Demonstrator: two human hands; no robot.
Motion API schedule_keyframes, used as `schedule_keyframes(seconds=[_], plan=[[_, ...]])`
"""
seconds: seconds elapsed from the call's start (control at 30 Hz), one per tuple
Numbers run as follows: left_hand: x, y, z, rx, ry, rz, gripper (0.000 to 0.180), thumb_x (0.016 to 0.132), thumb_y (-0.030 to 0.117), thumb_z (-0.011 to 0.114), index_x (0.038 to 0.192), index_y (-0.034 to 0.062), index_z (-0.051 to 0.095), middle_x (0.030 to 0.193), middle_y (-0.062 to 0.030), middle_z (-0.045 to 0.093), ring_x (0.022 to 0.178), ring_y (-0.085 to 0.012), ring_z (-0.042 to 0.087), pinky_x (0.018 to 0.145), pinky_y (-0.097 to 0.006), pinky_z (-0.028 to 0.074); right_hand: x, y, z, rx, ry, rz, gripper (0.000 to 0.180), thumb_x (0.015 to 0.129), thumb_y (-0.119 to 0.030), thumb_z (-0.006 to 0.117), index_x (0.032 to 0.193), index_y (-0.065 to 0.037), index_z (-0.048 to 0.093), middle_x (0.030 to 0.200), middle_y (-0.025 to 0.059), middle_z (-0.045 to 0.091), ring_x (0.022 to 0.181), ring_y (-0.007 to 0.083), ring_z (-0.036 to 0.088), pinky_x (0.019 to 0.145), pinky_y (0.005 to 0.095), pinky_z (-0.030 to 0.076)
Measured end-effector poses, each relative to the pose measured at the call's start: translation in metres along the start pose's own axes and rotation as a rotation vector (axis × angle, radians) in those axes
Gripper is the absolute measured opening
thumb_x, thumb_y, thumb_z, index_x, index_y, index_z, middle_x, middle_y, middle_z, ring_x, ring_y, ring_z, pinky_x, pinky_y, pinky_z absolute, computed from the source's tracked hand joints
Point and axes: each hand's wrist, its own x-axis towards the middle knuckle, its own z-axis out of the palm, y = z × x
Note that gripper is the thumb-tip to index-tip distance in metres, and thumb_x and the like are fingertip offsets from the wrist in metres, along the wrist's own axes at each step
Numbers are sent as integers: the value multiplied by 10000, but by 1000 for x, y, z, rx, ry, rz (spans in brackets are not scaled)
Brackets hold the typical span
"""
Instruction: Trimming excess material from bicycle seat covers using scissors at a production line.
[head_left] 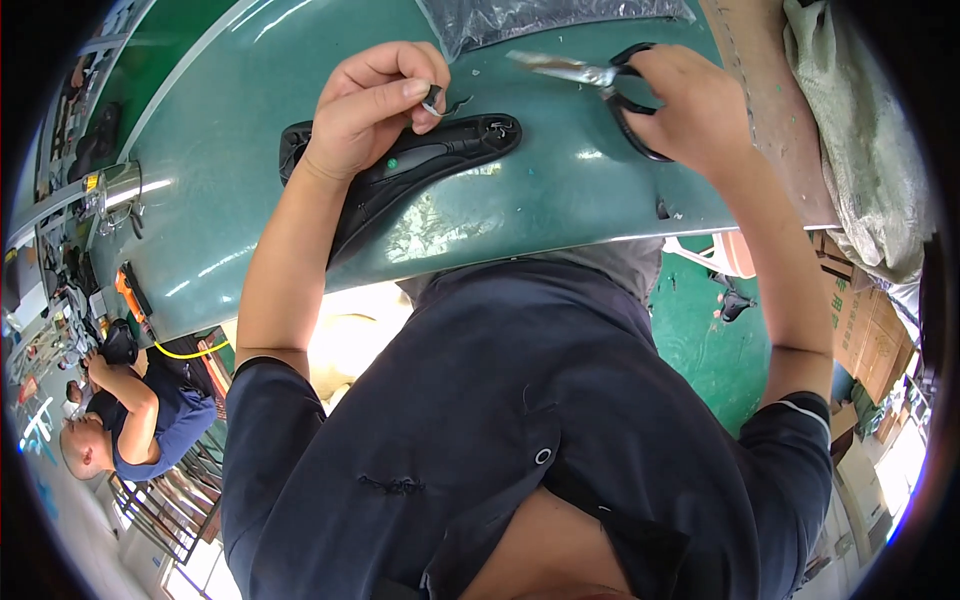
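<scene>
My left hand (375, 105) pinches a small black piece (432, 98) with a thin dark strand trailing from it. Its exact kind is too small to make out. Below that hand lies a black bicycle saddle (420, 165), its narrow nose pointing right and its underside seemingly facing up. Part of the saddle is hidden by my left wrist. Over to the right, my right hand (695, 105) is closed around the black handles of a pair of scissors (590, 75). The blades point left, apart from the saddle and from my left hand, and look slightly blurred.
The green table (560, 200) carries small scraps. A clear plastic bag (560, 18) lies at the far edge, a pale woven sack (860, 150) at the right. An orange power screwdriver (132, 295) with a yellow cord is at the left, near another person (140, 420).
</scene>
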Motion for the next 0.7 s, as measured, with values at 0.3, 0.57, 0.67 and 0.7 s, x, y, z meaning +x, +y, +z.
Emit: schedule_keyframes(seconds=[0.3,0.57,0.67,0.7], plan=[[36,20,120,720,-444,-17,436,964,-55,619,1393,19,629,1247,-166,707,1112,-298,723,971,-392,589,-1,31,19,148,81,566,337,796,-338,894,855,-68,701,690,91,585,620,316,606,588,412,491],[16,43,108,1732,-187,-80,673,850,255,815,1424,19,557,1236,-166,662,1203,-352,646,1011,-460,502,-1,39,32,374,380,603,333,758,-197,926,763,-32,638,648,89,543,560,251,532,544,369,459],[1,35,97,1843,-275,-430,723,837,323,853,1406,7,538,1227,-176,660,1138,-366,672,953,-463,521,-8,46,37,427,446,661,330,755,-191,935,769,-28,649,642,71,550,555,215,535,537,350,460],[4,32,96,1857,-323,-483,702,847,321,850,1383,-3,534,1218,-195,661,1114,-383,680,935,-479,531,-10,49,38,490,433,713,333,759,-192,938,769,-27,648,639,65,553,552,198,530,534,341,458]])
